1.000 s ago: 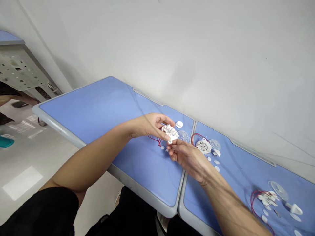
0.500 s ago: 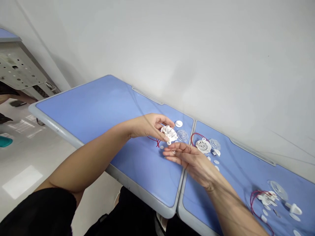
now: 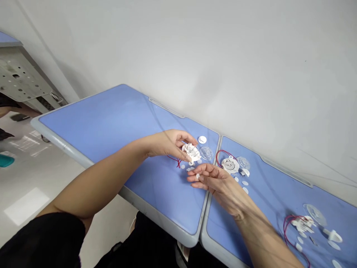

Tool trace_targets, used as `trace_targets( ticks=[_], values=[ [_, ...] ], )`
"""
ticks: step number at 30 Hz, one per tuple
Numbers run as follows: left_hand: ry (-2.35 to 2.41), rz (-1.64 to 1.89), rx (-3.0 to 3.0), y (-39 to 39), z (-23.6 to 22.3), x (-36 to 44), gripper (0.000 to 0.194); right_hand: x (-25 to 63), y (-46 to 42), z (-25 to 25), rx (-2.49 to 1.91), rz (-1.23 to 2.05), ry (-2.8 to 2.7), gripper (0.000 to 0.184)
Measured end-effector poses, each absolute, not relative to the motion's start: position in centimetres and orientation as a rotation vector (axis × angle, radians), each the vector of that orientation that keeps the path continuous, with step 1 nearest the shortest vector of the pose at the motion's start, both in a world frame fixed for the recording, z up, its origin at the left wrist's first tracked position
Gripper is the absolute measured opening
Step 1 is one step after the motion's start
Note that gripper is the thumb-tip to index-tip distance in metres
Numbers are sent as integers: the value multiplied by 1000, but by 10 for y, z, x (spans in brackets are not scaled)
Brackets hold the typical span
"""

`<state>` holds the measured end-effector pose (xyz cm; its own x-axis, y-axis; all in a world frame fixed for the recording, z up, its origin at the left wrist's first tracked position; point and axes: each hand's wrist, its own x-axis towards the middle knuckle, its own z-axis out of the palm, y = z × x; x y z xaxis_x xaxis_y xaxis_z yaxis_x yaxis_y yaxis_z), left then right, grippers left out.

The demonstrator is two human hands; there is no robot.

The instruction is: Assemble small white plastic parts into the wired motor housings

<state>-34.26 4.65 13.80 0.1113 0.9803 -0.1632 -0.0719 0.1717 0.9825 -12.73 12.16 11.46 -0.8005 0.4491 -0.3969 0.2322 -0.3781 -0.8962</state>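
Note:
My left hand (image 3: 178,143) grips a white plastic housing (image 3: 192,152) with a round recess, held tilted just above the blue table. Red wires (image 3: 175,160) trail beneath that hand. Close by on the right, my right hand (image 3: 212,178) is turned partly palm up, pinching a small white disc (image 3: 198,176) between thumb and fingers. The two hands are apart. On the table around them lie a white round cap (image 3: 202,139), a clear round cover (image 3: 206,153) and several small white discs (image 3: 183,166).
On the right-hand table sit another white housing (image 3: 230,165) with red wire, a clear cover (image 3: 243,163) and a white knob-like piece (image 3: 245,172). More parts (image 3: 303,224) lie farther right. A seam (image 3: 210,193) divides the tables; a wall (image 3: 212,56) rises behind.
My right hand has shifted slightly down and away from the housing, and the small disc in its fingers shows more clearly. The left hand holds the housing almost unmoved.

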Motion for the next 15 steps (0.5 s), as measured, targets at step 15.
trace_targets(
  ticks=[15],
  values=[
    [1208, 1010, 1034, 50, 138, -339, 55, -115, 124, 121, -1003, 2436, -1389, 17]
  ],
)
